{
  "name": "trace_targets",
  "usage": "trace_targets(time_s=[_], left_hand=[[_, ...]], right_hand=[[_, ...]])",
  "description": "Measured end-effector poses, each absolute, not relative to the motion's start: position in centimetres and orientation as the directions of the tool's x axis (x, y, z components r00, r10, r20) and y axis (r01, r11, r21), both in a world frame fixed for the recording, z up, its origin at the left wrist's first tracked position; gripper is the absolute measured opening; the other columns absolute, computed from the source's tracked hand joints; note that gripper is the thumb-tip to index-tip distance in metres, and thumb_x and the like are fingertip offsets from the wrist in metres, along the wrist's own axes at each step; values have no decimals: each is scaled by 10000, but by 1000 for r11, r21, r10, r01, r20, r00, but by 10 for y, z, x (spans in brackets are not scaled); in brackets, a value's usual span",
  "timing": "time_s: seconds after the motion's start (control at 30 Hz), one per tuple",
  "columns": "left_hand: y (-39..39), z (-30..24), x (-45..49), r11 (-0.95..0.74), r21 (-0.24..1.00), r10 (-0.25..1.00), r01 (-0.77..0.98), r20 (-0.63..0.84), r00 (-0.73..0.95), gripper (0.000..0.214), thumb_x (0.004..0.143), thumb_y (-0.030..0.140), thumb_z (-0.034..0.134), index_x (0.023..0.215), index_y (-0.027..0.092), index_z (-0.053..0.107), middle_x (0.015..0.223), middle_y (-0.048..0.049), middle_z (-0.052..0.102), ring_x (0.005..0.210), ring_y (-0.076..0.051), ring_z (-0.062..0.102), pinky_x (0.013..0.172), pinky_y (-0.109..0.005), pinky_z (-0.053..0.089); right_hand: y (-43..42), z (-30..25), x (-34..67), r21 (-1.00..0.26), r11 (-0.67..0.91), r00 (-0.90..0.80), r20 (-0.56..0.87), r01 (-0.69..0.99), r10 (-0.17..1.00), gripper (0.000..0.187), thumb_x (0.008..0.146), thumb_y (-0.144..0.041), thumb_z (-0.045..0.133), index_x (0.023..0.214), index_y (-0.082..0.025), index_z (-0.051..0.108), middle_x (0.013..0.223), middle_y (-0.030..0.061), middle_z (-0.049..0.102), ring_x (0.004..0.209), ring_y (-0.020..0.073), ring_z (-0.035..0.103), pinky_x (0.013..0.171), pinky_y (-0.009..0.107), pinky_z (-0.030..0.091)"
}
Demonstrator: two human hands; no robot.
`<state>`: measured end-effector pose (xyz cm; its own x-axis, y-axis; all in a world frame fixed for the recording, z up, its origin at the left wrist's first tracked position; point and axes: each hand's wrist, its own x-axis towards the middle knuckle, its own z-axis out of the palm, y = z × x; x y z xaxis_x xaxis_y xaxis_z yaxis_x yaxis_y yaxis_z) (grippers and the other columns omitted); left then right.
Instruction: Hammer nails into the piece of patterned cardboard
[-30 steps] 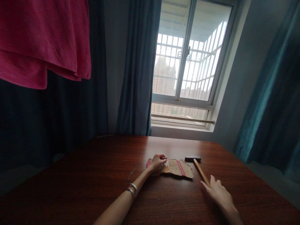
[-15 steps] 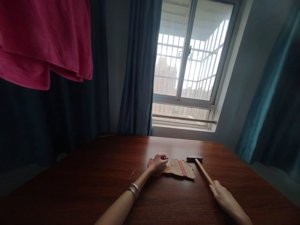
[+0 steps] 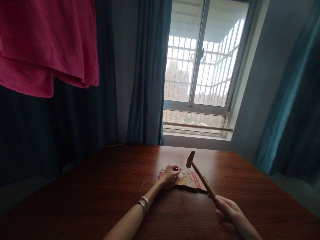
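Observation:
My left hand (image 3: pixel 170 173) is pinched shut on a small metal tool, held upright on a tan perforated piece with pink stripes (image 3: pixel 189 179) that lies flat on the brown wooden table (image 3: pixel 87 196). My right hand (image 3: pixel 228 210) grips the wooden handle of a hammer (image 3: pixel 197 171). The hammer is lifted off the table. Its dark head (image 3: pixel 190 159) hangs just right of and above my left hand. Silver bangles (image 3: pixel 143 202) circle my left wrist.
A thin metal needle (image 3: pixel 143 185) lies on the table left of my left forearm. Behind the table are a barred window (image 3: pixel 200 66), blue curtains (image 3: pixel 147 73) on both sides and a red cloth (image 3: pixel 45 43) hanging at the upper left.
My right hand closed on the hammer handle and lifted it; the head rose from the table and swung left toward my left hand. My left hand stayed in place.

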<state>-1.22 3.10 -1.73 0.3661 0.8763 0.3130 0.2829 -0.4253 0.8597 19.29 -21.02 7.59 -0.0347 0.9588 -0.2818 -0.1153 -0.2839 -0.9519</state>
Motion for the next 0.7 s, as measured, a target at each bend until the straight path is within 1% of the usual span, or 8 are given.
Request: trace_targets(time_s=[0.1,0.23,0.3,0.43,0.6,0.7], left_hand=[[32,-18,-12,-418,862,881,287,307,360,228,666,286,571,792,124,669,785,-48,682,757,-161,611,652,-220,446],[30,-17,-11,-416,862,881,289,302,365,238,671,298,568,797,123,671,783,-43,681,747,-156,605,660,-220,441],[29,-16,-11,-413,858,884,306,296,362,244,674,306,568,798,124,672,780,-41,680,738,-153,602,657,-219,437],[30,-16,-12,-407,858,886,314,288,362,248,672,312,567,799,127,672,781,-42,681,746,-158,602,660,-223,435],[29,-14,-13,-420,856,879,302,300,371,231,670,300,570,789,130,671,775,-37,680,740,-155,603,660,-219,436],[27,-12,-13,-419,860,876,292,298,379,227,666,297,574,779,126,672,765,-40,679,725,-156,603,648,-218,436]], right_hand=[[-213,81,179,-936,-316,-37,-315,-155,949,466,655,-561,591,935,-192,533,524,-78,429,270,-19,226,277,122,88],[-211,86,170,-942,-293,-45,-289,-166,956,472,648,-564,598,930,-193,521,514,-86,419,265,-16,225,262,120,99],[-208,88,168,-946,-282,-46,-279,-160,959,471,649,-564,597,926,-192,513,511,-89,415,266,-17,228,262,116,101],[-205,90,165,-943,-303,-41,-301,-134,953,449,661,-553,592,907,-188,505,522,-81,436,269,-18,246,264,111,110],[-203,87,163,-951,-286,-42,-283,-117,958,463,662,-577,574,913,-194,500,516,-86,429,262,-15,229,262,118,95],[-199,82,164,-956,-277,-66,-272,-94,960,437,661,-576,580,857,-197,485,506,-90,420,267,-13,233,261,119,100]])
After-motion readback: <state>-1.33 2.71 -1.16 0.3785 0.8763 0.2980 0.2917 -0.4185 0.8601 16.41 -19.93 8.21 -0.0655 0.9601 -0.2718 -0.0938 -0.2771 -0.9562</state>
